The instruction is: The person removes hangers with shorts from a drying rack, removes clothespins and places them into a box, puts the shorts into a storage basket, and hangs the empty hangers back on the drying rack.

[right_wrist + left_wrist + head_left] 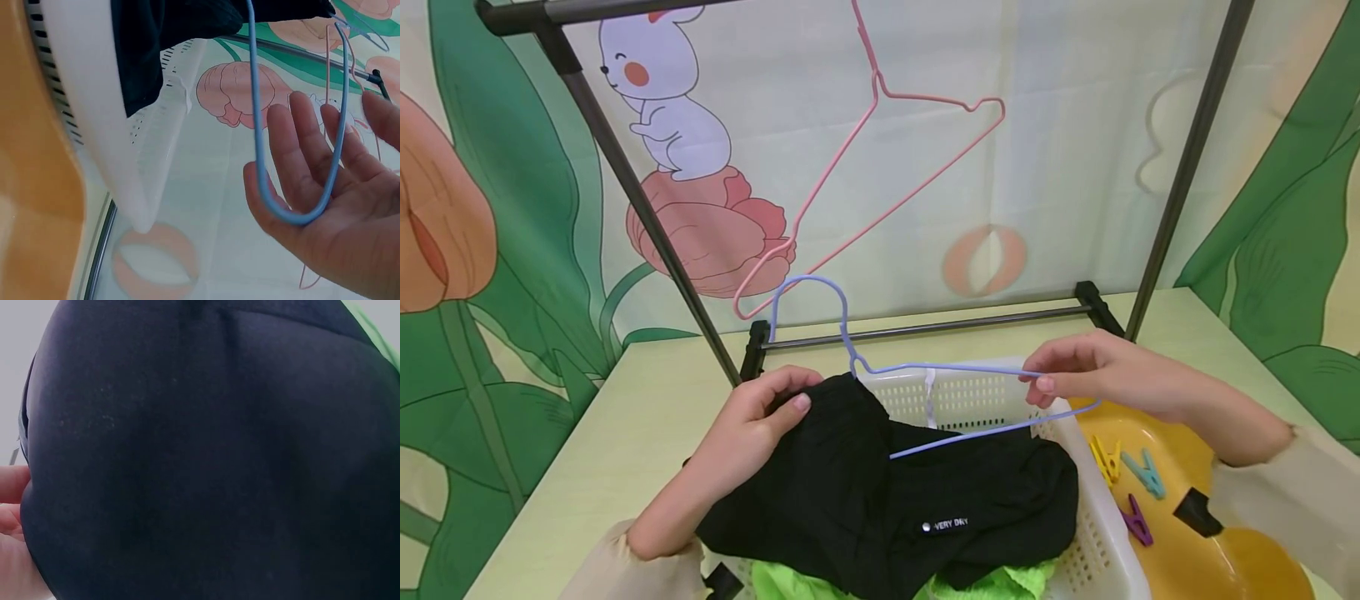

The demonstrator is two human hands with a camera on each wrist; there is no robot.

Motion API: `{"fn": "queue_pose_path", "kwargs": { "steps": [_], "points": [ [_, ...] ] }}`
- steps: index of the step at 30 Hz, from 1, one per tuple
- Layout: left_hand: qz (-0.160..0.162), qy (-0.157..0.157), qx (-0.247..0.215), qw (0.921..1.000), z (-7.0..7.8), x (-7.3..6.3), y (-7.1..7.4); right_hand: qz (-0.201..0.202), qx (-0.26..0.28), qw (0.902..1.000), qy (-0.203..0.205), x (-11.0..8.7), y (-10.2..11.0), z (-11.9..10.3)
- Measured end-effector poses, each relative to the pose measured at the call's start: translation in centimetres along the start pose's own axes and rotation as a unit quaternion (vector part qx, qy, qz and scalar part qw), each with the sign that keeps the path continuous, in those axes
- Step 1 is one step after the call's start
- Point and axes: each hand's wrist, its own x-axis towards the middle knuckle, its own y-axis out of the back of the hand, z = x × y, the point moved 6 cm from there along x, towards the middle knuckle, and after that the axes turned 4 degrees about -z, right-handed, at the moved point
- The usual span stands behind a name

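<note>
A pair of black shorts (pixel 820 467) with small white lettering hangs on one side of a blue wire clothes hanger (pixel 955 367). My left hand (pixel 752 425) grips the shorts by the waistband, thumb in front. In the left wrist view the dark cloth (pixel 206 456) fills most of the picture and hides most of that hand. My right hand (pixel 1097 375) holds the hanger's bare arm between thumb and fingers. The right wrist view shows the hanger's rounded end (pixel 297 219) lying across the palm, with the other fingers loosely bent.
Under the shorts stands a white basket (pixel 1120 533) with bright green cloth (pixel 797 581) in it. To its right, a yellow tray (pixel 1232 558) holds several clothespins (pixel 1142 473). A pink hanger (pixel 917 177) hangs from a black rack (pixel 625 179) behind.
</note>
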Motion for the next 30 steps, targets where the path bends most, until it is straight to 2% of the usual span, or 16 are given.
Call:
{"fn": "queue_pose_path", "kwargs": {
  "steps": [11,24,30],
  "points": [
    [0.0,0.007,0.012,0.9999,0.05,0.27,-0.34,0.036,0.007,0.9988,-0.032,0.64,-0.23,-0.33],
    [0.009,-0.012,0.046,0.9988,0.32,0.37,-0.22,0.087,-0.067,0.9926,-0.051,0.47,0.4,-0.11],
    [0.017,-0.018,0.071,0.9972,0.44,0.38,-0.05,0.098,-0.071,0.9913,-0.05,0.22,0.62,0.02]
  ]
}}
